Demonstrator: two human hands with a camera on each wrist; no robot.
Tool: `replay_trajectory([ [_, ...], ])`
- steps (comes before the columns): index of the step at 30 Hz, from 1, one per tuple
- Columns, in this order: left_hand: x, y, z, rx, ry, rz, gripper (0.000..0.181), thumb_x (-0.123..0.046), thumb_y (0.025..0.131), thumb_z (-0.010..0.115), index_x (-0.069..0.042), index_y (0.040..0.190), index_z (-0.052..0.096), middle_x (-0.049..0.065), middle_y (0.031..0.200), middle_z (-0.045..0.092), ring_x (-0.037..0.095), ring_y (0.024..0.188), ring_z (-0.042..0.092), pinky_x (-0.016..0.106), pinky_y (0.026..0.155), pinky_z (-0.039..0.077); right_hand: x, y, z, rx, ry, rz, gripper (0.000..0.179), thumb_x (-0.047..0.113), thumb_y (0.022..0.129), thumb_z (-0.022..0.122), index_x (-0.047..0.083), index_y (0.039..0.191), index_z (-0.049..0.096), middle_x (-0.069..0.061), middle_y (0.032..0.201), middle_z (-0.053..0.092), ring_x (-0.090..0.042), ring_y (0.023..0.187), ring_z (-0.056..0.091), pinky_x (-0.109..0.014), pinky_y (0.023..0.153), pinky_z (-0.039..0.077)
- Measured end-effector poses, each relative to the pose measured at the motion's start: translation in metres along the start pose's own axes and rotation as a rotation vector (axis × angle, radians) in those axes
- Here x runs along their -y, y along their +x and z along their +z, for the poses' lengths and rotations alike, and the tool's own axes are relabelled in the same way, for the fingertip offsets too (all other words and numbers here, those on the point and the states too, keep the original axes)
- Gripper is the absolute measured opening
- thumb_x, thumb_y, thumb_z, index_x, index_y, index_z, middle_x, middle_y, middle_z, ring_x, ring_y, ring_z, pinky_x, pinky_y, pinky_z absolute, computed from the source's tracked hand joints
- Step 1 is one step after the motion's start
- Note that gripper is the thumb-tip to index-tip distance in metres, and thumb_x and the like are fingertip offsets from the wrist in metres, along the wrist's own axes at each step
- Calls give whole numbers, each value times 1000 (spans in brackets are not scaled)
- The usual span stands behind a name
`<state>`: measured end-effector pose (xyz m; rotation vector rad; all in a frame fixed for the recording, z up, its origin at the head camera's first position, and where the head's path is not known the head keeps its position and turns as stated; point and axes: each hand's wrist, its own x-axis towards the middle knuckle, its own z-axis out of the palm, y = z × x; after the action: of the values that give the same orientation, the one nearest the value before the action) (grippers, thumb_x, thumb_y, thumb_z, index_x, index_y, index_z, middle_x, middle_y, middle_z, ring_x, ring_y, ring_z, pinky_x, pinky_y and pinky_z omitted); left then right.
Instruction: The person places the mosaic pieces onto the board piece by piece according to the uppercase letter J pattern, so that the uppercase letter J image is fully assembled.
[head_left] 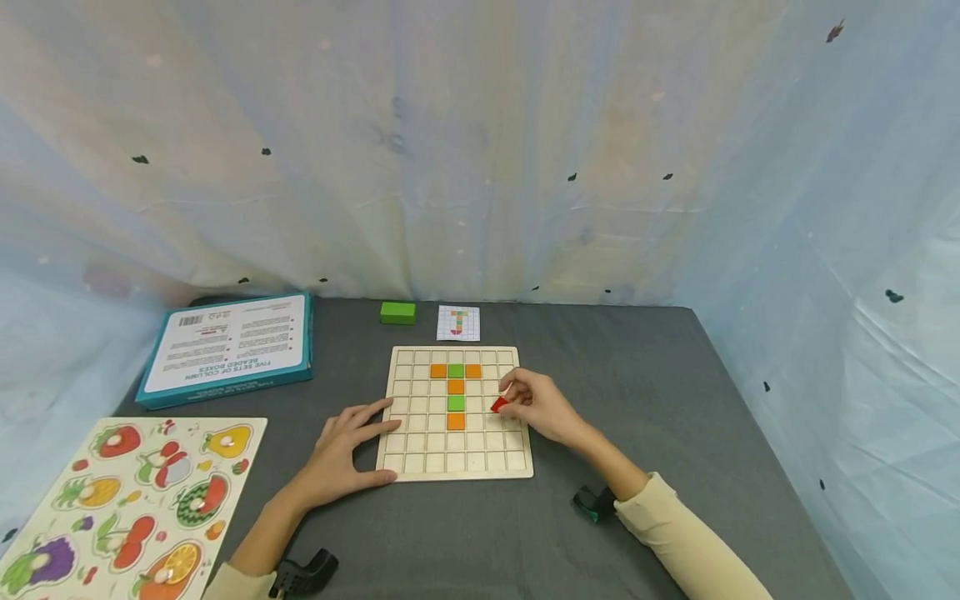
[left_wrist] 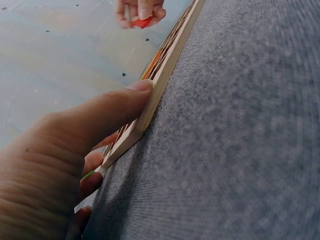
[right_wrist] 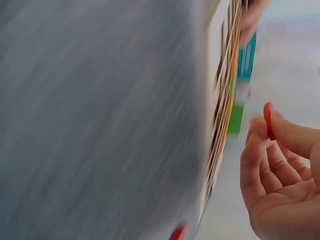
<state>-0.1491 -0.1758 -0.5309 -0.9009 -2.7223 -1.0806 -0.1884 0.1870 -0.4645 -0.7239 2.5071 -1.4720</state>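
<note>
My right hand (head_left: 542, 403) pinches a small thin red tile (head_left: 498, 404) between thumb and fingertips, above the right part of a square wooden grid board (head_left: 420, 464). In the right wrist view the red tile (right_wrist: 269, 121) stands on edge in the pinch, apart from the board. Orange tiles (head_left: 456, 422) and green tiles (head_left: 456, 403) sit in the board's cells in a T shape. With spread fingers, my left hand (head_left: 341, 450) touches the board's left edge; its thumb (left_wrist: 117, 107) rests on the near-left corner.
Behind the board lie a green box (head_left: 397, 313) and a small pattern card (head_left: 458, 323). A blue box (head_left: 225, 342) and a fruit-picture board (head_left: 135, 508) are at left. A blurred red piece (right_wrist: 177, 232) shows low in the right wrist view. Curtains surround the grey table (head_left: 637, 375).
</note>
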Motion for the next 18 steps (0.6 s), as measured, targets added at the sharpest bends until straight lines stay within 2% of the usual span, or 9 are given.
replay_trajectory([
  [5, 0, 0, 1, 1, 6, -1, 75, -54, 75, 82, -22, 140, 61, 4, 157, 38, 26, 134, 36, 53, 93, 24, 21, 15, 27, 149, -11, -44, 11, 0, 89, 72, -1, 101, 71, -6, 90, 70, -13, 77, 63, -26, 70, 51],
  [8, 0, 0, 1, 1, 12, -3, 75, -55, 75, 82, -22, 139, 61, 4, 157, 38, 26, 133, 36, 53, 93, 24, 29, 21, 38, 216, -39, -49, 10, -3, 89, 72, -1, 99, 74, -6, 91, 72, -11, 77, 63, -25, 71, 51],
  [11, 0, 1, 0, 0, 17, -4, 75, -55, 75, 82, -22, 139, 61, 4, 157, 38, 26, 133, 36, 52, 92, 25, 34, 23, 45, 242, -65, -30, 11, -5, 87, 72, -1, 97, 74, -8, 92, 73, -12, 77, 64, -24, 72, 52],
  [18, 1, 1, 0, 4, 16, -5, 75, -55, 75, 82, -22, 140, 61, 5, 157, 38, 26, 133, 36, 54, 94, 24, 34, 21, 51, 239, -135, -19, 11, -5, 85, 75, 0, 95, 73, -5, 84, 70, -7, 72, 59, -23, 69, 50],
])
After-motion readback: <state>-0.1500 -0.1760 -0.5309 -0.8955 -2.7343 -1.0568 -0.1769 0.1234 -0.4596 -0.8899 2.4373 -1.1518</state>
